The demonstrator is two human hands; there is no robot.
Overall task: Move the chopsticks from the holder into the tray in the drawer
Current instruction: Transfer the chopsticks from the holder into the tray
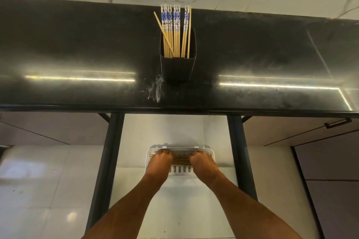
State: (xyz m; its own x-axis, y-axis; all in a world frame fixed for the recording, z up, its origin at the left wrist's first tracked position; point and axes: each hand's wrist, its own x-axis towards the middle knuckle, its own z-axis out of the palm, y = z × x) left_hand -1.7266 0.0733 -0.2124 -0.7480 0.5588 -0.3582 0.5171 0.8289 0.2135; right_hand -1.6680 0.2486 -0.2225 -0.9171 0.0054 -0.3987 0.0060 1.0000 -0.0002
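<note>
- White tray [210, 154] sits low in the open drawer [136, 137]; both hands are in it.
- Left hand [159, 163] and right hand [203, 163] curl over chopsticks [181, 160] lying flat.
- More chopsticks [175, 31] stand in the black holder [177, 68] on the counter [77, 54].
- No readable writing.

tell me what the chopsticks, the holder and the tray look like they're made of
Chopsticks: probably bamboo or wood, with pale tan matte shafts and tops in a blue-and-white printed pattern.
Holder: looks like black plastic, with thin square walls and a dull sheen; coated metal is possible.
Tray: most likely white moulded plastic, with rounded corners and a slotted wall.
</note>
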